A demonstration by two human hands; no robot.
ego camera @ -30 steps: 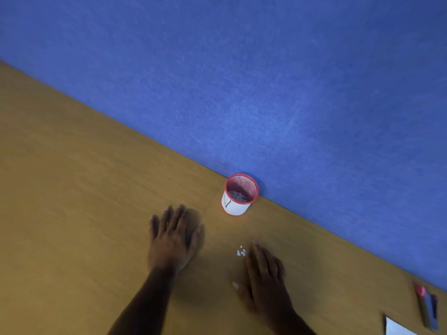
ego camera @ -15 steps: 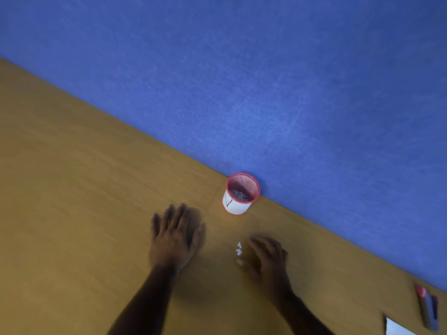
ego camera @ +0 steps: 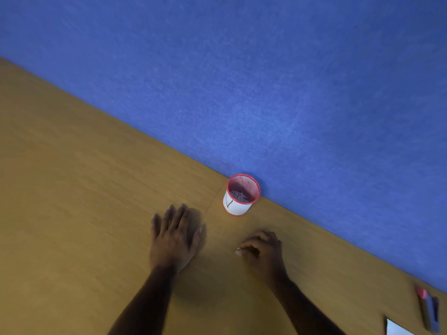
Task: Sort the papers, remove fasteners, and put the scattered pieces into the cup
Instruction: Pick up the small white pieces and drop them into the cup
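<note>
The cup (ego camera: 242,195) stood against the blue partition (ego camera: 290,93), small pieces already inside. The right hand (ego camera: 262,250) lay curled on the desk (ego camera: 72,189); whether it held pieces could not be told. The left hand (ego camera: 175,234) rested flat. Paper (ego camera: 396,328) apparently remained unsorted.

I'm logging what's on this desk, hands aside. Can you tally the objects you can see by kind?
Red mesh cup with white paper wrap, small pale pieces inside: 1
White paper sheet, corner only, at the bottom right edge: 1
Blurred red-and-dark object at the right edge, kind unclear: 1
Total: 3
</note>
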